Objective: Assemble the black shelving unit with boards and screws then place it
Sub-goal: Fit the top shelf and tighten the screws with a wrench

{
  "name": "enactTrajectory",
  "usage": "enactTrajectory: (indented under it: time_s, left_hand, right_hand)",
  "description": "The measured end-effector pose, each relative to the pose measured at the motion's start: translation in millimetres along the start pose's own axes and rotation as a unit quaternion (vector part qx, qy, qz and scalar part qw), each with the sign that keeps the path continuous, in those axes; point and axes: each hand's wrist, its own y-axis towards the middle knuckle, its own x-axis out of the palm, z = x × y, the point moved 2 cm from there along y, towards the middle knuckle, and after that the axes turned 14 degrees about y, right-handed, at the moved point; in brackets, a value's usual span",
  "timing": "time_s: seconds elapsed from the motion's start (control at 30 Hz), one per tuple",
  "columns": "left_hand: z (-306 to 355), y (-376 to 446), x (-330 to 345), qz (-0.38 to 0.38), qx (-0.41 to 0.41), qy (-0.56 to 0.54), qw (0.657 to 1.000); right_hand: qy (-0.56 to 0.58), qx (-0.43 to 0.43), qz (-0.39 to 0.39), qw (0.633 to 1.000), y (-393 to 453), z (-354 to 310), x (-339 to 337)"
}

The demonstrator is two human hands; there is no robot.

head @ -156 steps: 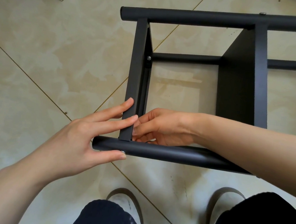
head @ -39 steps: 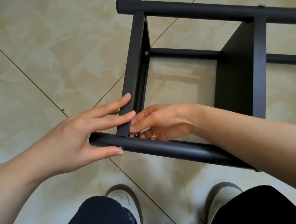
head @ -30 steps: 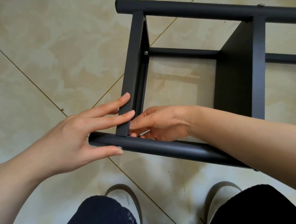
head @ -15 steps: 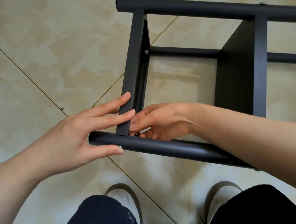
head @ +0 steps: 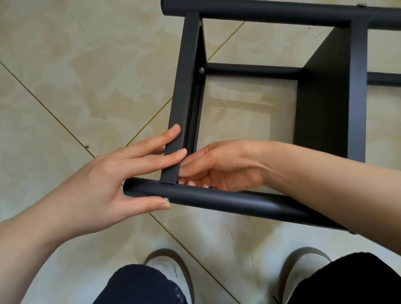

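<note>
Left hand: the left hand (head: pixel 108 182) is spread flat, straight fingers (head: pixel 156 142) pressing the outer face of the end board (head: pixel 181 96), thumb lying along the underside of the near tube (head: pixel 226 201) close to its open end.
Right hand: the right hand (head: pixel 220 163) reaches inside the frame across the near tube, fingers curled down at the corner where the end board meets that tube; what the fingertips pinch, if anything, cannot be told, they are hidden behind the tube.
Shelving unit: the black shelving unit (head: pixel 272 105) lies on its side on the tiled floor (head: pixel 56 64), and both hands sit at its near-left corner, one on each side of the end board.
End board: seen edge-on, running from the near tube away to the far tube (head: pixel 281 12), touching both.
Second board: a wider black panel (head: pixel 332 91) stands right of the end board, also between the two tubes, its near end behind the right forearm.
Screw: a silver screw head (head: pixel 201 70) shows on the inner side of the end board, further from the near tube than the hands, where a lower crossbar (head: pixel 251 69) joins it.
Person: dark trouser legs and pale shoes (head: pixel 171 269) are just this side of the near tube.
</note>
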Motion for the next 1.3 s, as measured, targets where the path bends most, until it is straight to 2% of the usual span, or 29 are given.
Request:
enactTrajectory:
  time_s: [0.13,0.5,0.8,1.13,1.3]
  left_hand:
    - [-0.2,0.6,0.3,0.002,0.003,0.0,1.0]
    - [1.2,0.7,-0.2,0.007,0.003,-0.001,1.0]
    - [-0.2,0.2,0.8,0.006,0.001,-0.007,1.0]
    - [0.5,0.6,0.4,0.005,0.004,-0.004,1.0]
    - [-1.0,0.1,0.2,-0.001,0.003,-0.006,1.0]
  right_hand:
    - [0.01,0.006,0.012,1.0,-0.7,-4.4,-0.1]
    - [-0.054,0.01,0.028,0.998,4.0,-5.4,2.9]
    - [-0.039,0.021,-0.009,0.999,4.8,0.9,-2.5]
    - [-0.009,-0.01,0.003,1.0,7.4,0.6,-2.6]
    - [-0.017,0.01,-0.005,1.0,5.4,-0.8,-2.2]
